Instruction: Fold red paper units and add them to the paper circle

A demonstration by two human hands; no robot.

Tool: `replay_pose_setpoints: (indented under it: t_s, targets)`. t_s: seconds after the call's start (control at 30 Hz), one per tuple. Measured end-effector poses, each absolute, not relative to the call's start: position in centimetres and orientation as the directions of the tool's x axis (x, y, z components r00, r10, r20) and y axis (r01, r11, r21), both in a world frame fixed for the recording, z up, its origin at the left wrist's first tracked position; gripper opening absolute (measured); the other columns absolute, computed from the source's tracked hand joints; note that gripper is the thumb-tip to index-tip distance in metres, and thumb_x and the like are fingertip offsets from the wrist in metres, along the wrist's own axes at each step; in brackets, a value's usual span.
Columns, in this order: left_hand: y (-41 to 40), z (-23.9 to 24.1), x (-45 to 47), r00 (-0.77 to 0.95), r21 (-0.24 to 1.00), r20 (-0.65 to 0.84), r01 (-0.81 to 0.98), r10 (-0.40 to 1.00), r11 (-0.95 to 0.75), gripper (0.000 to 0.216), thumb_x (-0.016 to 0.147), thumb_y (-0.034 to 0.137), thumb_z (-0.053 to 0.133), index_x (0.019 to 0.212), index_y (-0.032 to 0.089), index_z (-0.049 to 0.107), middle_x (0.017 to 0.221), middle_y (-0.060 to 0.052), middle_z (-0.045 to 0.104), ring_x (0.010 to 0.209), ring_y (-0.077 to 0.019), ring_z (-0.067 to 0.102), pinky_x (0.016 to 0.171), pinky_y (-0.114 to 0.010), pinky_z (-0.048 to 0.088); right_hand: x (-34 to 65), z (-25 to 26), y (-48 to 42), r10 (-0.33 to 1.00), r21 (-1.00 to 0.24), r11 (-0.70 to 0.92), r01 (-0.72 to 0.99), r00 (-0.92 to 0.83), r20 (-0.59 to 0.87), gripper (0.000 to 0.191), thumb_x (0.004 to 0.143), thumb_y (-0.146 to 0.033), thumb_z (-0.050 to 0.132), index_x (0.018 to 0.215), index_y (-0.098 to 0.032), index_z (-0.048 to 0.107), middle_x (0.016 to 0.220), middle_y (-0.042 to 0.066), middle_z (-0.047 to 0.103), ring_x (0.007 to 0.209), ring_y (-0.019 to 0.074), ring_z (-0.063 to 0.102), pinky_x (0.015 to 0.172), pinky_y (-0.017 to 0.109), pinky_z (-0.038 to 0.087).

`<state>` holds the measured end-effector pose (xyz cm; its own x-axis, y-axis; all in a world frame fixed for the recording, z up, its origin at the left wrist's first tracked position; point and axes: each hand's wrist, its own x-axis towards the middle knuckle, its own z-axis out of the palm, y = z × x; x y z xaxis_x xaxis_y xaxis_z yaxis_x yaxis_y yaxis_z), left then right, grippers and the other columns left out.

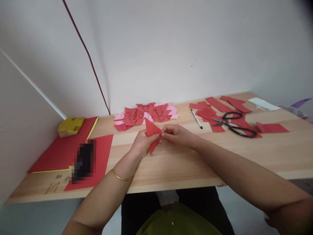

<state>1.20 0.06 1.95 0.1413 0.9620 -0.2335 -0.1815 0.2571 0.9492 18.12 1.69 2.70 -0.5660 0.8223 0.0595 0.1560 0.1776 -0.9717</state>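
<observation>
Hands met approx. mid-table: our left hand (141, 143) and right hand (176, 135) both pinched a folded red paper triangle (152, 135), held just above the wooden table (186, 163), left fingers on its lower edge, right fingertips on its 3 o'clock corner. At 12 o'clock from it lay a pile of folded red & pink paper pieces (146, 116). At 2 o'clock we saw a pen (196, 118), then black scissors (233, 124) resting on red paper strips (220, 107). At 9 o'clock sat red paper sheets (102, 153) w/ a blurred dark object (83, 161) on top; a yellow packet (70, 126) lay further out, approx. 10 o'clock. We wore a gold bangle (121, 177) on the left wrist.
</observation>
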Motion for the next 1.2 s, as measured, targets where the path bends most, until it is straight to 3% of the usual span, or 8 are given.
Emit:
replay_pose_setpoints:
  t_s: [0.5,0.93,1.2]
  targets:
    - [-0.2,2.2,1.6,0.138,0.95,-0.219,-0.195,0.966,0.244,0.036,0.055,0.029,0.08,0.077,0.009,0.061,0.06,-0.004,0.063,0.049,-0.0117,0.058,0.049,-0.024,0.048,18.1,2.3,1.7,0.809,-0.976,0.2,0.083,-0.577,0.117,0.011,0.081,-0.026,0.054,0.073,-0.019,0.053,0.074,0.001,0.065,0.069,0.0129,0.057,0.063,0.025,0.042]
    - [-0.4,2.1,1.6,0.147,0.953,-0.244,-0.147,0.959,0.265,0.033,0.056,0.029,0.08,0.075,0.007,0.063,0.061,-0.006,0.065,0.052,-0.0137,0.06,0.056,-0.028,0.052,18.0,1.5,1.8,0.859,-0.957,0.207,0.202,-0.506,0.079,0.015,0.077,-0.027,0.053,0.065,-0.02,0.048,0.063,-0.002,0.059,0.055,0.0105,0.047,0.051,0.023,0.033]
    - [-0.4,2.0,1.4,0.193,0.949,-0.238,-0.164,0.952,0.27,0.033,0.054,0.023,0.08,0.077,0.007,0.064,0.066,-0.007,0.067,0.056,-0.0163,0.064,0.057,-0.027,0.051,18.0,1.5,1.9,0.864,-0.965,0.161,0.207,-0.502,0.037,0.014,0.078,-0.027,0.051,0.067,-0.019,0.051,0.063,-0.002,0.058,0.055,0.0107,0.046,0.052,0.024,0.033]
